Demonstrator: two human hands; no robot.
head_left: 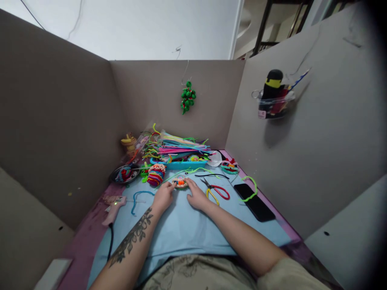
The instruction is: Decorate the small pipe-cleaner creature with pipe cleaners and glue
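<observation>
Both my hands rest on a light blue cloth (181, 229) and meet at a small round pipe-cleaner piece (180, 183) with an orange centre. My left hand (163, 197) pinches its left edge with curled fingers. My right hand (196, 195) presses its right edge, fingers together. A long green pipe cleaner (193, 170) runs just behind the piece.
Red and yellow pliers (216, 191) lie right of my right hand, a black phone (254, 201) with a green pipe cleaner farther right. A pink glue gun (113, 208) and a blue pipe cleaner (139, 196) lie left. A blue tray (181, 164) of pipe cleaners stands behind.
</observation>
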